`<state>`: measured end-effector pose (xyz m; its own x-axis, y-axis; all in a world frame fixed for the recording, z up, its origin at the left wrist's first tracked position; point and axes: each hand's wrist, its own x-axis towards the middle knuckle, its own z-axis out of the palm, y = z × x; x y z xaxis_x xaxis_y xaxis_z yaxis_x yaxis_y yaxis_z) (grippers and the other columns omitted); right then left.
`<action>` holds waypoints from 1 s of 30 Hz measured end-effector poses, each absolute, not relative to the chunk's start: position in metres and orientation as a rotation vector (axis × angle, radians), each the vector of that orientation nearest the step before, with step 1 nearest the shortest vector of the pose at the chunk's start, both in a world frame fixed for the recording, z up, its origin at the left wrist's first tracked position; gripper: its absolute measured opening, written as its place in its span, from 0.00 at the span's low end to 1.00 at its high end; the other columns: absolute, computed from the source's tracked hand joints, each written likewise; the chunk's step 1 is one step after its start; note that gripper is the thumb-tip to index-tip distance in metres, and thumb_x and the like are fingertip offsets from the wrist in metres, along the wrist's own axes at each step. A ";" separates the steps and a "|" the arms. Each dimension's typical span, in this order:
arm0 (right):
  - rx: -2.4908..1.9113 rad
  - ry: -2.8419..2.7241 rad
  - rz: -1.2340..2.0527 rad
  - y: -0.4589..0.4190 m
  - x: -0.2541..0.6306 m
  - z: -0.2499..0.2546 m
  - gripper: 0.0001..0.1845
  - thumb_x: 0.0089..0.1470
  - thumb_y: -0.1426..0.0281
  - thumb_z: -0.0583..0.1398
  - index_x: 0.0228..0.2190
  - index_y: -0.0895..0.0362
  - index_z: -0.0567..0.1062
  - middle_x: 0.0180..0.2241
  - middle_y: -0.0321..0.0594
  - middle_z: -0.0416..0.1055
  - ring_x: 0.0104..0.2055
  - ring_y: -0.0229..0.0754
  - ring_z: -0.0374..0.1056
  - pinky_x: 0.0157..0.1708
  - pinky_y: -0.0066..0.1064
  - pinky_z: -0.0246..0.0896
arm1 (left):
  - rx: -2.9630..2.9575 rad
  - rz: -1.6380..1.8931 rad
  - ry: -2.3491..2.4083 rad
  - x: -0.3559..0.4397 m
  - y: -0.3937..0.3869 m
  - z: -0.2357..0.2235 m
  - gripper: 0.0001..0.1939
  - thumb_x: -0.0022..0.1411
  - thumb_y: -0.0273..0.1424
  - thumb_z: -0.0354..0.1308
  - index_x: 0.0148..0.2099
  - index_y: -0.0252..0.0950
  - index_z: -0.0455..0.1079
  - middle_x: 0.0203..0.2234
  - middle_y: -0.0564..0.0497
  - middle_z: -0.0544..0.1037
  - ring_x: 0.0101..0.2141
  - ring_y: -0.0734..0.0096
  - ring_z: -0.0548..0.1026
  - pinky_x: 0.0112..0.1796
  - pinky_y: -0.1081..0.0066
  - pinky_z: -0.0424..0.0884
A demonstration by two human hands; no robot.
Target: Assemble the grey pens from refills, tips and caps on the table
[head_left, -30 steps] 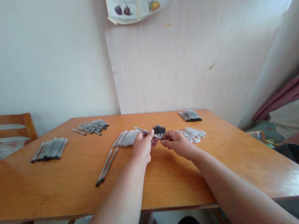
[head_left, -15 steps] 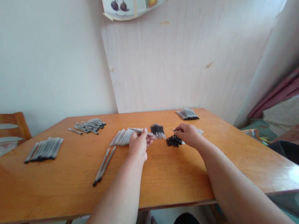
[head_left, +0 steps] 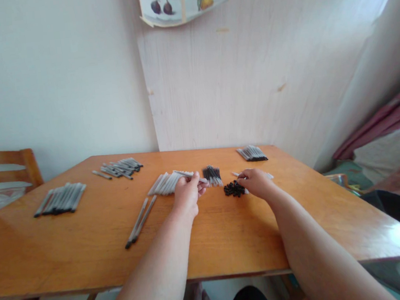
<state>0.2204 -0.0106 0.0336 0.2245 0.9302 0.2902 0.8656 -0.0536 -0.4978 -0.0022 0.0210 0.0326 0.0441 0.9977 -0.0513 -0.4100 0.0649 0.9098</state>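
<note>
A whitish pen barrel (head_left: 182, 172) is pinched in my left hand (head_left: 186, 192), its end sticking out past the fingertips. Just behind that hand lies a row of similar pale barrels (head_left: 164, 184). My right hand (head_left: 256, 180) has its fingers closed at the right side of a heap of small black caps (head_left: 233, 189); what they grip is hidden. Small whitish pieces (head_left: 270, 175) show around the right hand. Between the hands, farther back, sits a bundle of thin dark refills (head_left: 211, 174).
Two black-ended pens (head_left: 140, 222) lie left of my forearm. More pens stand in groups at the left (head_left: 60, 199), back left (head_left: 121, 168) and back right (head_left: 252, 153) of the wooden table (head_left: 232, 242). A wall rises behind; a wooden chair (head_left: 3, 167) is at far left.
My right hand has dipped slightly and drawn a little to the right at the caps. My left hand keeps hold of the barrel. The whole view has shifted slightly.
</note>
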 end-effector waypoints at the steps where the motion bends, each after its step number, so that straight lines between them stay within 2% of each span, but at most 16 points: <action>1: -1.921 -1.629 0.135 -0.012 0.217 0.035 0.09 0.47 0.66 0.59 0.25 0.56 0.78 0.25 0.41 0.74 0.28 0.39 0.65 0.29 0.28 0.52 | 0.872 1.310 0.894 -0.002 0.021 0.032 0.14 0.55 0.38 0.62 0.35 0.33 0.64 0.26 0.45 0.78 0.25 0.71 0.77 0.27 0.73 0.69; 5: -1.733 -1.623 0.159 -0.019 0.190 0.042 0.12 0.51 0.63 0.55 0.26 0.56 0.75 0.25 0.37 0.72 0.28 0.38 0.64 0.27 0.27 0.52 | 0.891 1.274 0.865 -0.001 0.022 0.032 0.13 0.55 0.38 0.62 0.35 0.34 0.64 0.27 0.45 0.78 0.26 0.70 0.77 0.27 0.73 0.69; 10: -1.473 -1.691 0.434 -0.023 0.156 0.038 0.13 0.53 0.60 0.54 0.30 0.56 0.74 0.22 0.34 0.69 0.24 0.35 0.62 0.24 0.25 0.54 | 0.880 1.255 0.813 0.000 0.020 0.032 0.14 0.54 0.38 0.62 0.35 0.35 0.64 0.28 0.45 0.79 0.27 0.69 0.77 0.29 0.71 0.69; 19: -1.355 -1.619 0.704 -0.022 0.144 0.037 0.11 0.52 0.61 0.57 0.29 0.56 0.71 0.24 0.36 0.70 0.23 0.34 0.61 0.24 0.26 0.57 | 0.898 1.221 0.791 -0.002 0.019 0.032 0.16 0.50 0.39 0.65 0.35 0.35 0.65 0.31 0.45 0.79 0.30 0.68 0.78 0.31 0.71 0.68; 25: -1.320 -1.533 0.759 -0.022 0.142 0.036 0.09 0.50 0.62 0.57 0.27 0.55 0.69 0.22 0.33 0.66 0.22 0.33 0.58 0.22 0.24 0.54 | 0.879 1.212 0.769 -0.002 0.018 0.034 0.15 0.51 0.38 0.64 0.35 0.35 0.64 0.30 0.45 0.79 0.28 0.69 0.77 0.31 0.71 0.68; 30: -1.357 -1.459 0.730 -0.026 0.148 0.042 0.08 0.48 0.63 0.56 0.26 0.55 0.69 0.18 0.31 0.62 0.19 0.33 0.55 0.20 0.25 0.50 | 0.805 1.387 0.802 -0.009 0.027 0.037 0.15 0.53 0.40 0.62 0.35 0.35 0.65 0.27 0.47 0.78 0.26 0.72 0.77 0.29 0.73 0.68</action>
